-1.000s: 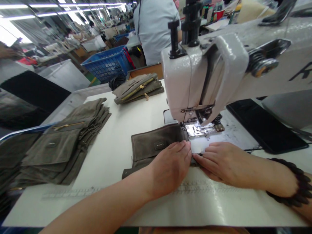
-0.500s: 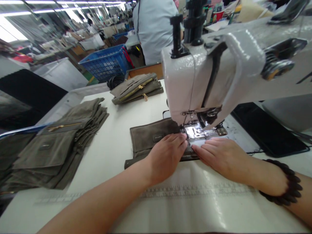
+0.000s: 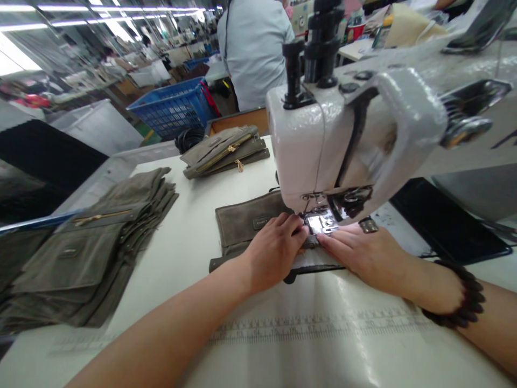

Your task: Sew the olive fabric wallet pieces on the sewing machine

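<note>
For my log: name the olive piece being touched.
The single piece at the sewing machine, under left hand and right hand; big stack and far pile lie untouched.

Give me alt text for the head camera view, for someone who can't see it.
A left hand and right hand press a grey-green fabric piece on a white table under the head of a white sewing machine. A stack of similar pieces lies to the left, a smaller pile farther back, near a blue basket and a person.
</note>
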Demonstrator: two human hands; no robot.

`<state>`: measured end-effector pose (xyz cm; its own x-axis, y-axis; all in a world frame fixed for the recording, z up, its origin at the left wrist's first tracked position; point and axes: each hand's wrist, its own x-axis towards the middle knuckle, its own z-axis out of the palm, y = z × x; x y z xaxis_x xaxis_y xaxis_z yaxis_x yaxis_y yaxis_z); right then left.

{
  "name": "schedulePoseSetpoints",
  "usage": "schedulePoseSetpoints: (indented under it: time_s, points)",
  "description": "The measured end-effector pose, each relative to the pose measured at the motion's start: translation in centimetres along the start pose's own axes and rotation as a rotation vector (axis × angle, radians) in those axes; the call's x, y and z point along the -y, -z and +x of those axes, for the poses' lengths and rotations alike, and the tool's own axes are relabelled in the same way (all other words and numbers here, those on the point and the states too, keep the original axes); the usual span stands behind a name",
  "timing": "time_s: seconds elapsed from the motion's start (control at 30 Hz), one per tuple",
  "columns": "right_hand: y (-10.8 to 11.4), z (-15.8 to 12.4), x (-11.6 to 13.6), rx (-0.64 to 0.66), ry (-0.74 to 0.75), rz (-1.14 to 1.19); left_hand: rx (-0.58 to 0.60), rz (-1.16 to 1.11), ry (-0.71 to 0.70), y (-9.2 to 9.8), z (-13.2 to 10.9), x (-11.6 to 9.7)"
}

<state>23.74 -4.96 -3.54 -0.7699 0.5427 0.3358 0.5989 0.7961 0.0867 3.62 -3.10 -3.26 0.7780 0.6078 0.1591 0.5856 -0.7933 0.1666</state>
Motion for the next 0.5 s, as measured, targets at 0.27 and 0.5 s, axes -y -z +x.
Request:
schedulePoseSetpoints:
  time_s: [0.27,0.5]
  points:
    - [0.5,-0.2,-0.9,-0.106,-0.117,-0.142,-0.05,0.059,-0.03,-0.2,0.1,0.3]
    - [0.6,-0.3,-1.0,-0.005,-0.189,-0.078,0.079,0.106,-0.077,1.2,0.1,-0.3]
